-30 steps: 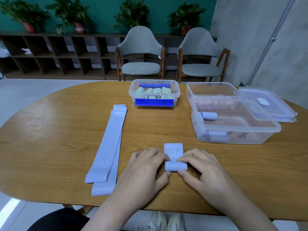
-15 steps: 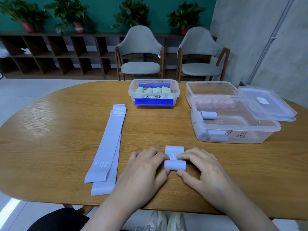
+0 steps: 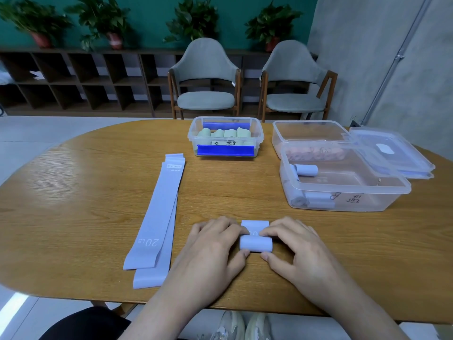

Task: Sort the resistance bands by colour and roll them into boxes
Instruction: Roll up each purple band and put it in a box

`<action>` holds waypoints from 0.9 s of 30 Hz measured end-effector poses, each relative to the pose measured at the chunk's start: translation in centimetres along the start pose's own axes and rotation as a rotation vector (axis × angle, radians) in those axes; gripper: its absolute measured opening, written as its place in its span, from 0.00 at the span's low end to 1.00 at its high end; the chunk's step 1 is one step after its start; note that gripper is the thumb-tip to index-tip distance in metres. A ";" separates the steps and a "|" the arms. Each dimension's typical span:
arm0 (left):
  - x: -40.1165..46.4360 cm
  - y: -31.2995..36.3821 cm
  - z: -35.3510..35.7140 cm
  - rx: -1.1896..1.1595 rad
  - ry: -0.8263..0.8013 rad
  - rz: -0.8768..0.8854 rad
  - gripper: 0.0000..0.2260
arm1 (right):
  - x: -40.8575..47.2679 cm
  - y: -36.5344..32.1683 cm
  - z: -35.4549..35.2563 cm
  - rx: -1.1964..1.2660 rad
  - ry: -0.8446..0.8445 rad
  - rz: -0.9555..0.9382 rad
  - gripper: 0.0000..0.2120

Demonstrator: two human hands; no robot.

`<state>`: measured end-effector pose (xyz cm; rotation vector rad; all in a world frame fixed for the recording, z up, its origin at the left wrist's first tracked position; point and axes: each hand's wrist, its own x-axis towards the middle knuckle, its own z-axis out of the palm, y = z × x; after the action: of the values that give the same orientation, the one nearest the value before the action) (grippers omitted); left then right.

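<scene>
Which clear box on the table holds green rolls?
The small box with blue clips, at the table's far middle; the near right box holds lilac rolls, the one behind it pink.

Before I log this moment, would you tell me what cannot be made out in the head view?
- Weight print on the half-rolled lilac band: fingers of the left hand and right hand cover most of it.
- Handwritten label on the near clear box: too small to read.
- Pink contents of the far clear box: blurred through plastic walls.
- Lower flat lilac band: mostly hidden under the upper one.
</scene>
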<state>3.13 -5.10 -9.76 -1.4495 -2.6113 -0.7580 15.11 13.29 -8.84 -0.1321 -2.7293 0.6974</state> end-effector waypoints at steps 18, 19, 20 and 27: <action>0.1 0.0 0.0 0.002 -0.005 -0.010 0.13 | 0.0 -0.2 -0.1 0.069 0.058 -0.003 0.10; 0.2 0.0 0.0 -0.005 -0.001 -0.015 0.14 | 0.0 -0.2 -0.1 0.074 0.057 -0.007 0.08; 0.2 0.0 0.1 -0.009 0.002 -0.018 0.14 | 0.0 -0.2 -0.2 0.081 0.058 -0.003 0.07; 0.1 0.7 0.1 0.063 0.018 0.002 0.11 | 0.1 -0.1 0.1 0.094 0.095 0.033 0.07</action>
<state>3.63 -4.72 -9.56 -1.4208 -2.5954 -0.6788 15.01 13.17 -8.88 -0.1845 -2.6046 0.8064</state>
